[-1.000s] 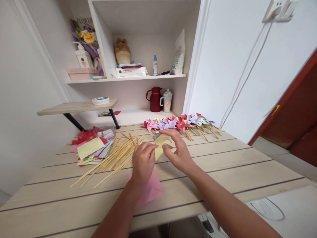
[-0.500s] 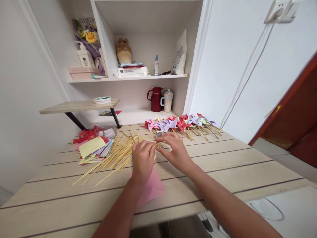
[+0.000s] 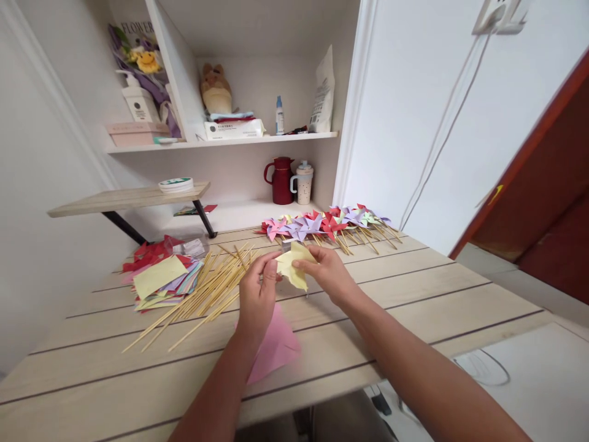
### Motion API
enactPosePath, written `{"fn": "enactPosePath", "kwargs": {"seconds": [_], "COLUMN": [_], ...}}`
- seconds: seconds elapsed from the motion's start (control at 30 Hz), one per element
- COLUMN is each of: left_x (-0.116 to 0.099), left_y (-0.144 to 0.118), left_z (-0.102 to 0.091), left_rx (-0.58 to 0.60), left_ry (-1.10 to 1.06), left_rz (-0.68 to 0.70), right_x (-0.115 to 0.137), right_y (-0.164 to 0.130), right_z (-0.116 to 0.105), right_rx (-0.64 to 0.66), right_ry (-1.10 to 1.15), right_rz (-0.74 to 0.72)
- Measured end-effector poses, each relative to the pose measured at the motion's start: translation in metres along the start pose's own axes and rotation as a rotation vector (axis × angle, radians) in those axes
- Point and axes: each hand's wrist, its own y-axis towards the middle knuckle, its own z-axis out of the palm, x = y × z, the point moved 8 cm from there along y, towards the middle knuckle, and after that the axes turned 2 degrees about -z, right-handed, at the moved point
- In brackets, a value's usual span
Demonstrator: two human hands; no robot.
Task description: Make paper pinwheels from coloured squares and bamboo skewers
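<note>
A pale yellow paper pinwheel (image 3: pixel 297 265), with folded, pointed corners, is held just above the table between my hands. My right hand (image 3: pixel 327 271) pinches its right side, thumb in front and fingers behind. At its left edge, my left hand (image 3: pixel 258 287) has curled fingers that reach partly behind the paper, the thumb beside the edge. Below my left wrist lies a pink paper square (image 3: pixel 277 347) with cut lines, partly covered by the forearm. Left of my left hand, a loose heap of thin wooden sticks (image 3: pixel 216 288) is spread out.
Colored paper squares (image 3: pixel 159 276) are stacked at the left, near red paper and a clear package (image 3: pixel 191 247). Finished pinwheels (image 3: pixel 322 226) on sticks lie along the back. A small riser (image 3: pixel 129 199) stands back left; a red jug (image 3: pixel 282 181) and a cup (image 3: pixel 304 183) stand behind.
The yellow paper, curved and mostly hidden between my fingers before, now faces me as a pinwheel shape. My left fingers have loosened and turned. The view has shifted slightly right.
</note>
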Motion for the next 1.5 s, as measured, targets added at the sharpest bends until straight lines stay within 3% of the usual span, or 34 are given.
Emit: {"fn": "enactPosePath", "kwargs": {"seconds": [0.23,0.43,0.5,0.63,0.83,1.0,1.33,1.5], "left_x": [0.013,0.045,0.046,0.04,0.047,0.047,0.054,0.048], "left_y": [0.001,0.003,0.003,0.001,-0.01,-0.005,-0.008,-0.009], "left_z": [0.003,0.007,0.01,0.02,0.036,0.03,0.029,0.033], "left_rx": [-0.005,0.007,0.049,0.198,0.347,0.289,0.292,0.282], "left_ry": [-0.027,-0.341,-0.463,-0.536,-0.539,-0.667,-0.417,-0.532], "left_rz": [-0.046,-0.405,-0.453,-0.449,-0.559,-0.554,-0.587,-0.559], "right_x": [-0.001,0.004,0.007,0.013,0.017,0.009,0.006,0.008], "right_y": [0.002,0.002,0.002,0.0,-0.003,0.0,-0.002,-0.001], "right_z": [-0.003,-0.006,-0.007,-0.006,-0.001,-0.005,0.003,-0.002], "right_rx": [-0.03,-0.056,-0.055,-0.044,0.007,-0.04,0.044,-0.001], "right_ry": [0.127,0.124,0.114,0.079,0.067,0.155,0.071,0.02], "right_rz": [0.047,0.027,0.01,-0.017,-0.016,0.023,-0.026,-0.075]}}
